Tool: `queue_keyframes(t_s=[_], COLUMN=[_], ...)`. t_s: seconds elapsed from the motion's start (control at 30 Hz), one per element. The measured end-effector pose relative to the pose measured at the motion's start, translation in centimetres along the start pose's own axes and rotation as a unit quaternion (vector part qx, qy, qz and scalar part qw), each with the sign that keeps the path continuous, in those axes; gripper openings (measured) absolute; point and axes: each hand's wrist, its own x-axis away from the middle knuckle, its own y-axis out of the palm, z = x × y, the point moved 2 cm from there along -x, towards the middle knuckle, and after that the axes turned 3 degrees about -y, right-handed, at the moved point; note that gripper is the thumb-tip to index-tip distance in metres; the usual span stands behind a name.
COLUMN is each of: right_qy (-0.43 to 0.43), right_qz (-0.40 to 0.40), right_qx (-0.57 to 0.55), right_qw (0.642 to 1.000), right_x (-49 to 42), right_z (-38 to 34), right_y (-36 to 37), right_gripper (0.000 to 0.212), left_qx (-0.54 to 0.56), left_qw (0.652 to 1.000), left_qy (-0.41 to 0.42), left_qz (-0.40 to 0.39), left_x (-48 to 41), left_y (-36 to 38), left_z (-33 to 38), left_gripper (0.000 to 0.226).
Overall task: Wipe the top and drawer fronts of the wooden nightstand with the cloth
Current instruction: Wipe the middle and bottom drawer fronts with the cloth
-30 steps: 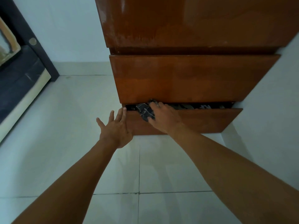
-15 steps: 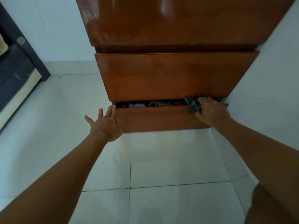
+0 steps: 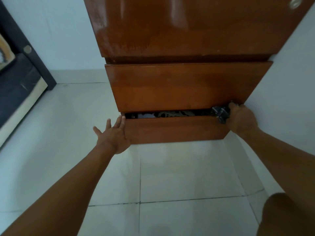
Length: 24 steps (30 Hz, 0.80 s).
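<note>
Bracing the lower drawer front (image 3: 175, 129) at its left edge, my left hand (image 3: 113, 135) lies flat with fingers straight and spread, holding nothing; I judge it steadies the drawer. My right hand (image 3: 242, 119) has its fingers curled round the dark, crumpled cloth (image 3: 220, 113), pressed at the drawer's top right corner. The drawer sits slightly ajar in the glossy, smooth brown nightstand (image 3: 187, 28).

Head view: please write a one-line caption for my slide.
Right hand grips a dark patterned cloth on the lower brown wooden drawer front; left hand touches its left end.
</note>
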Motion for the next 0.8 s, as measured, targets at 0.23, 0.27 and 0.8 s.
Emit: queue_keyframes(t_s=[0.23,0.27,0.8], right_qy=[-0.182,-0.203,-0.204], right_qz=[0.103,0.106,0.032], right_qx=[-0.102,-0.118,-0.112], right_qw=[0.973,0.966,0.972], right_x=[6.9,7.1,4.7], right_z=[-10.9,-13.7,-18.4], right_y=[2.7,3.2,4.6], right_gripper=[0.06,0.059,0.066], left_qx=[0.02,0.017,0.013], left_qw=[1.0,1.0,0.999], left_qy=[0.009,0.011,0.014], left_qz=[0.012,0.012,0.035], left_x=[-0.2,-0.4,-0.6], left_y=[1.3,1.3,1.8], left_z=[-0.5,-0.6,-0.6], left_gripper=[0.087,0.088,0.093])
